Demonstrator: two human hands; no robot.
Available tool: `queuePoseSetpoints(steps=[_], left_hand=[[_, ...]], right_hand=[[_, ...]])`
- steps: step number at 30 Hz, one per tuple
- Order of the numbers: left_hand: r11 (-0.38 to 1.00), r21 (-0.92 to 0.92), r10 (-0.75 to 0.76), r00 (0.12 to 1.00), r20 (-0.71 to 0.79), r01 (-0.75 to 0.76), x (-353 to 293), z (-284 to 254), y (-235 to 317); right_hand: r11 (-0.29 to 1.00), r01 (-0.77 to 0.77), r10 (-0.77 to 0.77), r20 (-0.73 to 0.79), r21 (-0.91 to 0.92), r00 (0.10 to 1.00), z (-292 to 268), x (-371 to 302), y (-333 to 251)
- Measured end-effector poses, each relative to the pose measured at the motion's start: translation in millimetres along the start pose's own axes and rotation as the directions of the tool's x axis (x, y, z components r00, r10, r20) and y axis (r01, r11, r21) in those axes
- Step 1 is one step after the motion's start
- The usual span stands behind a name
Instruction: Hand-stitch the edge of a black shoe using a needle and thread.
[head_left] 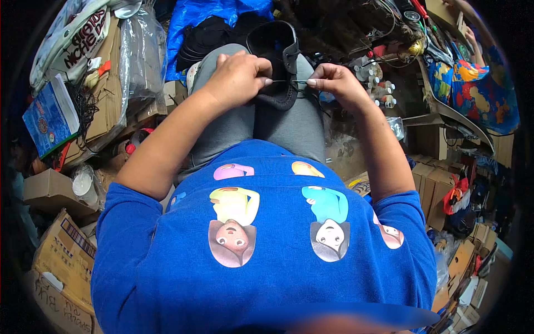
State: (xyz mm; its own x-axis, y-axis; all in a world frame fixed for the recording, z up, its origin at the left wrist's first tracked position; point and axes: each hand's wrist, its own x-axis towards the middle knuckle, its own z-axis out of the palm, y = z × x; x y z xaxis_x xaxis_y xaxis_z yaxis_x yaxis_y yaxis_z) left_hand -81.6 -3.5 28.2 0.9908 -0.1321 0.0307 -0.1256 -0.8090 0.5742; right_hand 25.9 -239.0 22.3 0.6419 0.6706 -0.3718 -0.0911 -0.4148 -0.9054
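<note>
A black shoe upper (276,100), open at the top with a thick padded-looking edge, rests across my thighs. My left hand (239,76) is at its left side, thumb and forefinger pinched on one end of a thin pale line. On the other side my right hand (337,84) pinches the opposite end between thumb and fingertips. The thin line (298,82) runs nearly straight across the upper's right edge. Whether it is a thread, a needle or both is too fine to tell. A darker cord hangs below my right fingers.
Small clear bottles (381,86) stand to the right of my knee. Black pieces (208,42) lie on blue plastic sheeting (186,14) ahead. Cardboard boxes (55,192) and a blue book (52,119) are at the left. Another person's arm (475,47) shows at the far right.
</note>
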Motion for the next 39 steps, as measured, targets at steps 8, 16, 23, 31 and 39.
queuePoseSetpoints(steps=[8,16,23,31,39], left_hand=[[0.991,-0.126,0.045,0.998,0.043,-0.039,9,15,0],[0.982,-0.115,0.156,0.987,0.024,-0.152,7,26,-9],[0.989,-0.012,0.146,0.989,0.03,-0.146,5,29,-14],[0.971,0.014,0.238,0.971,0.028,-0.238,3,21,-16],[0.955,0.219,0.219,0.973,-0.067,-0.2,-55,-22,-58]], right_hand=[[0.989,0.025,-0.032,-0.048,-0.145,0.998,0,-27,14],[0.998,0.021,-0.03,-0.172,-0.053,0.985,-22,-24,-14],[0.569,-0.031,-0.39,-0.302,-0.822,0.87,-15,-6,-7],[0.028,0.318,-0.378,0.284,-0.948,0.881,33,-10,-40],[0.223,0.217,-0.421,0.107,-0.95,0.901,-20,-31,7]])
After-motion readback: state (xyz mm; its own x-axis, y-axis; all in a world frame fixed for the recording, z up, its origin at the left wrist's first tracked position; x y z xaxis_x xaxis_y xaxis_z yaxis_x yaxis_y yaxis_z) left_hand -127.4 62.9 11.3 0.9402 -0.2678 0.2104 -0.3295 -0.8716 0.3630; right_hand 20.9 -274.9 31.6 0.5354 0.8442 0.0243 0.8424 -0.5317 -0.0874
